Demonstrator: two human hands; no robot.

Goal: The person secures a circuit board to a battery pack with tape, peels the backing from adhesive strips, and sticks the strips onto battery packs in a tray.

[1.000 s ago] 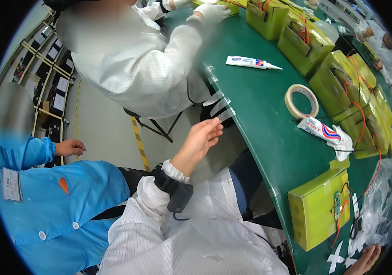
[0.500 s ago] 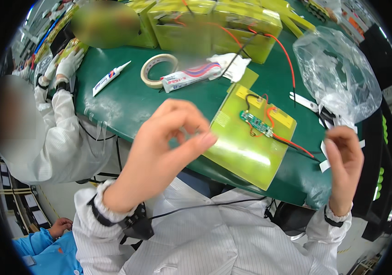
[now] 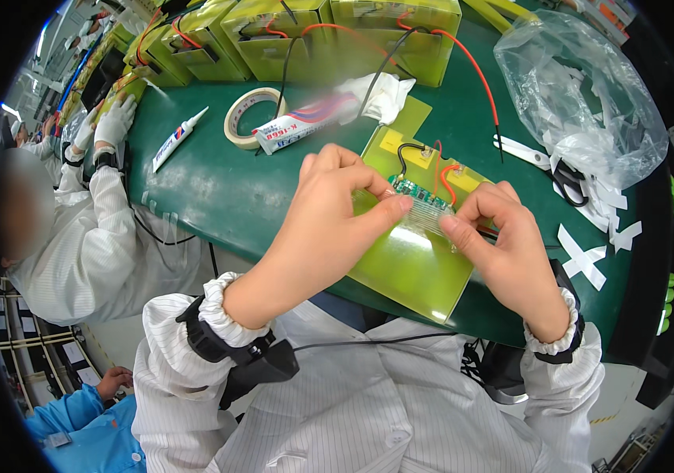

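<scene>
A short strip of clear tape (image 3: 423, 216) is stretched between my hands, along the near edge of a small green circuit board (image 3: 412, 189). My left hand (image 3: 317, 217) pinches its left end between thumb and forefinger. The other end is pinched by my right hand (image 3: 506, 244). Whether the strip touches the board cannot be told. The board sits on a flat pack wrapped in yellow-green film (image 3: 412, 280); black and red wires join it to yellow patches there. My right fingers hide the board's right end and part of its leads.
Beyond lie a tape roll (image 3: 233, 126), a large tube (image 3: 293, 132), a white tissue (image 3: 388, 96) and a small glue tube (image 3: 179, 140). Wired yellow-green packs (image 3: 396, 67) line the back. At right are scissors (image 3: 569, 183), white strips (image 3: 585, 256) and a plastic bag (image 3: 581, 118). A co-worker's gloved hands (image 3: 114, 122) are left.
My right hand has come left from the table's right side to the board, and my left hand has moved right toward it. The clear strip now shows between them.
</scene>
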